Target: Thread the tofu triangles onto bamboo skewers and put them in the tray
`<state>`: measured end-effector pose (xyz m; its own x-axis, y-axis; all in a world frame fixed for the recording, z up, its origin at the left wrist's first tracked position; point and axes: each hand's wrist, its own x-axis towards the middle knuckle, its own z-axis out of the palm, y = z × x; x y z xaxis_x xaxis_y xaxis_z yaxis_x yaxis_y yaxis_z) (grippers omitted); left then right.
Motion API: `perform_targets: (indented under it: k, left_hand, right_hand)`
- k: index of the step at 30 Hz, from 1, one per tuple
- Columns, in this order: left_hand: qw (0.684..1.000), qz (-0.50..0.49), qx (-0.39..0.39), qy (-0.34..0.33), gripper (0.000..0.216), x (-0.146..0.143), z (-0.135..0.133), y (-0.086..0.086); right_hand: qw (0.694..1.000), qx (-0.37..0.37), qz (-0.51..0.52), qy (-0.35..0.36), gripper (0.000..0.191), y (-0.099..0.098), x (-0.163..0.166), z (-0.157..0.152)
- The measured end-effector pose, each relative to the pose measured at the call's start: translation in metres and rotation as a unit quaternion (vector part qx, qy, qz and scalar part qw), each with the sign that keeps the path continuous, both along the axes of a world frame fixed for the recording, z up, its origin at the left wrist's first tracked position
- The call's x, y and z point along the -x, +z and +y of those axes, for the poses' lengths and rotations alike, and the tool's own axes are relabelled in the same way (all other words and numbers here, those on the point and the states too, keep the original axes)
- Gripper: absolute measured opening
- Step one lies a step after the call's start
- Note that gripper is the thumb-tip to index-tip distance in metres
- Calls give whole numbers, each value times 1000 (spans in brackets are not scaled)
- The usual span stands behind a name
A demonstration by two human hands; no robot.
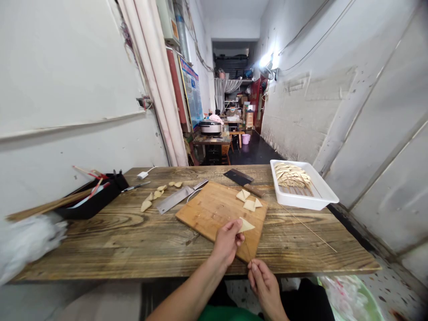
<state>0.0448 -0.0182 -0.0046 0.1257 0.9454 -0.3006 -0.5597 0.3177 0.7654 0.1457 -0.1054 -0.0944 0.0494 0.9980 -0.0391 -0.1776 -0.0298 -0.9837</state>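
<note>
My left hand (227, 240) pinches a pale triangular slice (246, 225) at the near edge of the wooden cutting board (214, 209). My right hand (264, 283) is closed on the lower end of a thin bamboo skewer (248, 252) that runs up to the slice. Three more triangular slices (249, 200) lie together on the board's far right. A white tray (326, 196) at the right holds several skewered slices (291, 174).
A cleaver (177, 197) lies left of the board, a dark cleaver (241, 179) beyond it. Loose scraps (154, 196) lie on the wooden table (117, 240). A black box of skewers (83, 198) sits at left. A loose skewer (309, 228) lies at right.
</note>
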Motion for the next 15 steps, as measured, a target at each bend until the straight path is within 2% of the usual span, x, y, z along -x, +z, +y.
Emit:
perform_targets:
  k: [8, 15]
  left_hand:
    - [999, 34, -18, -24, 41, -3, -7, -8]
    - [993, 72, -23, -92, 40, -11, -12, -11]
  right_hand:
    - [1000, 3, 0, -2, 37, 13, -2, 7]
    - [999, -4, 37, -3, 34, 33, -8, 22]
